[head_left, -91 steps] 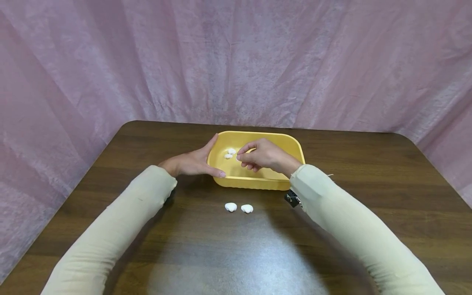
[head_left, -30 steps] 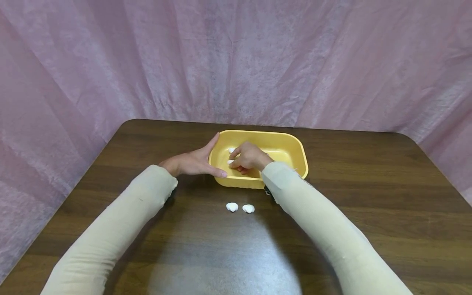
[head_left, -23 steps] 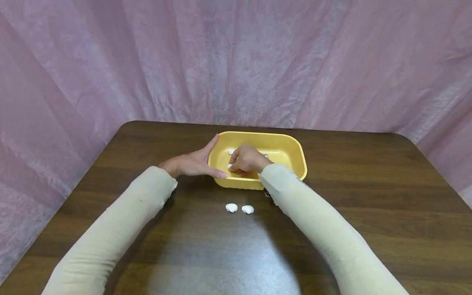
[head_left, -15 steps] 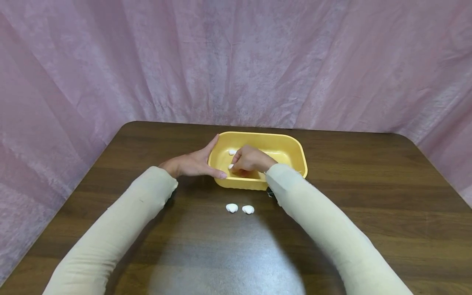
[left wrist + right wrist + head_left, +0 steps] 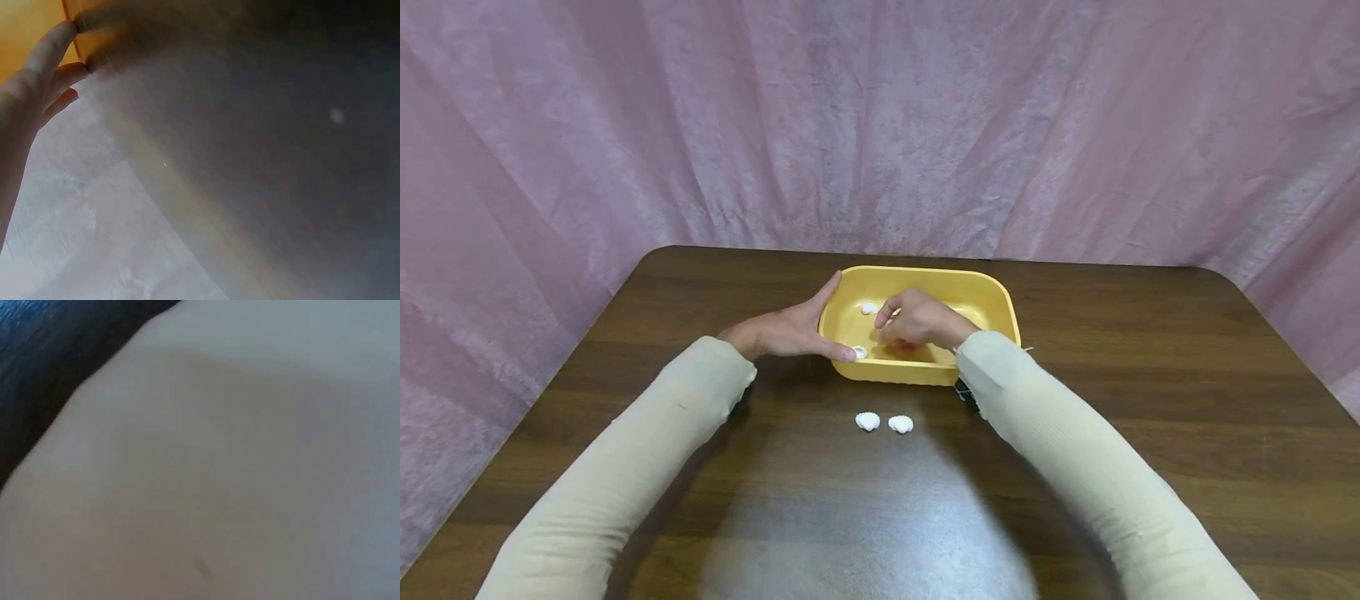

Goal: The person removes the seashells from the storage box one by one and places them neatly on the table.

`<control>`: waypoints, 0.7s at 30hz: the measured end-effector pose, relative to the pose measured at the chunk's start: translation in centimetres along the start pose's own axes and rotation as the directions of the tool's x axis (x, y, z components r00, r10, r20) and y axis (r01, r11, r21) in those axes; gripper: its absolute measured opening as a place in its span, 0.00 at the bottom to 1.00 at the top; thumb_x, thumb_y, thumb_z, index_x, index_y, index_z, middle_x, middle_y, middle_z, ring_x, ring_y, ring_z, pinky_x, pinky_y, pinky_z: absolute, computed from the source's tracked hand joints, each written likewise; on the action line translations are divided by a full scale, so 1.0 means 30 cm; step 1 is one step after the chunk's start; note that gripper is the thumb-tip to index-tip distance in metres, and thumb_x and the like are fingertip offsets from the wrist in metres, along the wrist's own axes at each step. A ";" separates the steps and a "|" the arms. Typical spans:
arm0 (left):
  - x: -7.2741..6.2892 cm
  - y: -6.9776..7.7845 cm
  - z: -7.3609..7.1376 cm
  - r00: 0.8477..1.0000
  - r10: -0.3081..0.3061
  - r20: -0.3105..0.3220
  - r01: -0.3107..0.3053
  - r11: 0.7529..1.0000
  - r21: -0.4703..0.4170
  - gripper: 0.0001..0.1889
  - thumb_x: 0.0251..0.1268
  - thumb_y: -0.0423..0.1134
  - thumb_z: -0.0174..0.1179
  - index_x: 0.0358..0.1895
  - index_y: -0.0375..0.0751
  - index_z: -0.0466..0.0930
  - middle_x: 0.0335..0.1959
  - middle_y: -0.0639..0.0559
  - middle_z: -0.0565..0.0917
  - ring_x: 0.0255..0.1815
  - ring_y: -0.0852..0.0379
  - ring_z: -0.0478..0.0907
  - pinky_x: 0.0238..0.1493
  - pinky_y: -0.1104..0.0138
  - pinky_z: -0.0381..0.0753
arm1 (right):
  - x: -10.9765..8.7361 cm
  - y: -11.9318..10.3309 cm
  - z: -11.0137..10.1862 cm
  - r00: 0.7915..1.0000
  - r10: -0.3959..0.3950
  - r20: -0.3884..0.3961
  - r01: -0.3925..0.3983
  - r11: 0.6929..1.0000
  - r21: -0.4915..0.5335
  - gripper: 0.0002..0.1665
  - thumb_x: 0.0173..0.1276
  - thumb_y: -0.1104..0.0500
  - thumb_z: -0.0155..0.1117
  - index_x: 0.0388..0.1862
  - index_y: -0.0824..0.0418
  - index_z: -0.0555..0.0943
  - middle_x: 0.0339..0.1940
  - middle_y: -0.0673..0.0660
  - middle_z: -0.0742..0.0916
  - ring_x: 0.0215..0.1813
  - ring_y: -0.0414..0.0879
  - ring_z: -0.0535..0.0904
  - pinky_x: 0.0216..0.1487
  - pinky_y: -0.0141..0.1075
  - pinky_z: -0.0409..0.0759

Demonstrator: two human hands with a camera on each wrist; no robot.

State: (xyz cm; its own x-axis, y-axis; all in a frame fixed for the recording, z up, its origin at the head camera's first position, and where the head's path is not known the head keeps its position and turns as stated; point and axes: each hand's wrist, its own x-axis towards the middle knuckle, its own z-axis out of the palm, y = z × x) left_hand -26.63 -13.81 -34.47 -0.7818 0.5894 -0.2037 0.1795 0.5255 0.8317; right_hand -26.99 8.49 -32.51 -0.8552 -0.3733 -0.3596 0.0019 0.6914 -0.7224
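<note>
From the head view we see a shallow yellow tub with rounded corners and a smooth, plastic-looking wall [image 5: 898, 372] standing on a dark brown wood-grain table [image 5: 1180, 358]. At its left end we find the person's left hand [image 5: 786, 330], thumb and fingers spread wide, the thumb lying over the near rim and the index finger reaching the far left corner; in the left wrist view, fingertips meet the tub's outer side. The right hand [image 5: 921, 319] is lowered into the tub with bent fingers; since the right wrist view is a pale blur, we cannot tell whether it pinches anything. Inside the tub we note one small white seashell [image 5: 868, 308] toward the back left and a second white shell [image 5: 860, 352] in the front left corner, just beside the left thumb's tip. Two ribbed white shells, a left one [image 5: 867, 421] and a right one [image 5: 900, 424], lie side by side on the table in front. Behind, we observe a pink, velvety curtain [image 5: 880, 125]; cream sleeves [image 5: 625, 458] cover both arms.
</note>
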 end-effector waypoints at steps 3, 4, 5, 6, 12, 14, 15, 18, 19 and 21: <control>0.001 -0.007 -0.004 1.000 0.021 0.005 -0.021 1.000 0.009 0.68 0.55 0.47 0.74 0.79 0.52 0.18 0.81 0.45 0.36 0.76 0.49 0.51 0.76 0.54 0.49 | 0.005 0.003 0.015 0.999 -0.041 0.028 0.043 0.995 -0.084 0.14 0.65 0.63 0.71 0.49 0.63 0.84 0.32 0.54 0.84 0.31 0.42 0.75 0.37 0.31 0.79; 0.002 -0.011 -0.006 0.999 0.034 0.011 -0.034 0.999 -0.007 0.68 0.55 0.46 0.74 0.79 0.52 0.18 0.81 0.44 0.37 0.76 0.49 0.52 0.75 0.54 0.52 | 0.006 0.003 0.021 0.998 -0.057 0.040 0.061 0.991 -0.120 0.15 0.65 0.61 0.72 0.51 0.62 0.85 0.36 0.53 0.84 0.35 0.42 0.75 0.40 0.31 0.77; 0.000 -0.015 -0.009 0.999 0.048 0.021 -0.047 0.998 -0.033 0.68 0.55 0.45 0.74 0.79 0.51 0.18 0.81 0.42 0.40 0.75 0.47 0.55 0.73 0.56 0.57 | 0.008 0.003 0.026 0.996 -0.070 0.051 0.078 0.984 -0.159 0.16 0.65 0.60 0.72 0.52 0.60 0.85 0.40 0.53 0.85 0.37 0.43 0.75 0.41 0.31 0.76; -0.002 -0.020 -0.013 0.997 0.063 0.032 -0.061 0.996 -0.066 0.68 0.55 0.43 0.74 0.79 0.51 0.18 0.80 0.41 0.42 0.75 0.46 0.57 0.71 0.57 0.61 | 0.009 0.002 0.031 0.995 -0.084 0.061 0.095 0.977 -0.192 0.18 0.65 0.59 0.72 0.54 0.59 0.85 0.43 0.53 0.85 0.39 0.43 0.74 0.43 0.31 0.75; -0.024 -0.045 -0.037 0.985 0.134 0.106 -0.091 0.937 -0.338 0.70 0.53 0.28 0.74 0.79 0.53 0.18 0.81 0.39 0.44 0.75 0.38 0.58 0.61 0.61 0.75 | 0.019 -0.001 0.049 0.980 -0.153 0.130 0.182 0.949 -0.257 0.22 0.68 0.59 0.70 0.61 0.59 0.83 0.54 0.56 0.85 0.44 0.42 0.75 0.48 0.31 0.75; -0.028 -0.052 -0.044 0.985 0.134 0.110 -0.086 0.928 -0.363 0.69 0.53 0.27 0.74 0.79 0.53 0.20 0.81 0.40 0.45 0.76 0.38 0.56 0.63 0.60 0.74 | 0.021 -0.002 0.055 0.971 -0.182 0.154 0.219 0.937 -0.274 0.22 0.69 0.61 0.68 0.61 0.61 0.82 0.54 0.57 0.86 0.45 0.43 0.76 0.49 0.32 0.76; -0.029 -0.054 -0.047 0.985 0.131 0.109 -0.083 0.928 -0.364 0.68 0.53 0.27 0.74 0.80 0.53 0.21 0.81 0.39 0.46 0.76 0.38 0.56 0.63 0.60 0.73 | 0.022 -0.004 0.059 0.968 -0.198 0.156 0.236 0.928 -0.288 0.20 0.69 0.61 0.68 0.60 0.61 0.83 0.54 0.56 0.86 0.46 0.42 0.77 0.50 0.31 0.76; -0.029 -0.059 -0.054 0.985 0.134 0.109 -0.088 0.931 -0.353 0.67 0.54 0.29 0.74 0.80 0.52 0.23 0.80 0.36 0.49 0.75 0.37 0.58 0.64 0.59 0.72 | 0.022 -0.008 0.065 0.964 -0.219 0.153 0.257 0.913 -0.318 0.15 0.68 0.63 0.68 0.54 0.61 0.87 0.50 0.55 0.88 0.46 0.43 0.80 0.48 0.30 0.77; -0.029 -0.061 -0.056 0.984 0.137 0.112 -0.090 0.932 -0.351 0.66 0.55 0.29 0.74 0.80 0.52 0.23 0.79 0.36 0.50 0.75 0.36 0.58 0.64 0.58 0.72 | 0.021 -0.010 0.067 0.965 -0.214 0.148 0.252 0.912 -0.323 0.14 0.68 0.64 0.68 0.51 0.61 0.88 0.48 0.54 0.89 0.46 0.43 0.81 0.47 0.30 0.77; -0.029 -0.065 -0.058 0.983 0.140 0.114 -0.092 0.932 -0.350 0.66 0.55 0.29 0.74 0.80 0.52 0.24 0.79 0.34 0.51 0.74 0.36 0.59 0.64 0.57 0.72 | 0.018 -0.012 0.070 0.971 -0.198 0.132 0.231 0.916 -0.329 0.10 0.67 0.65 0.68 0.47 0.61 0.89 0.44 0.54 0.89 0.44 0.43 0.81 0.44 0.29 0.77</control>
State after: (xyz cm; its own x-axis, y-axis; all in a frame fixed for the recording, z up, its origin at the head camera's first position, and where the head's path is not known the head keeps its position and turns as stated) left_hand -27.32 -16.41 -35.00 -0.6753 0.7236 -0.1426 0.0308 0.2209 0.9748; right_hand -26.36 6.74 -33.68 -0.7628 -0.5808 -0.2844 -0.3664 0.7505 -0.5500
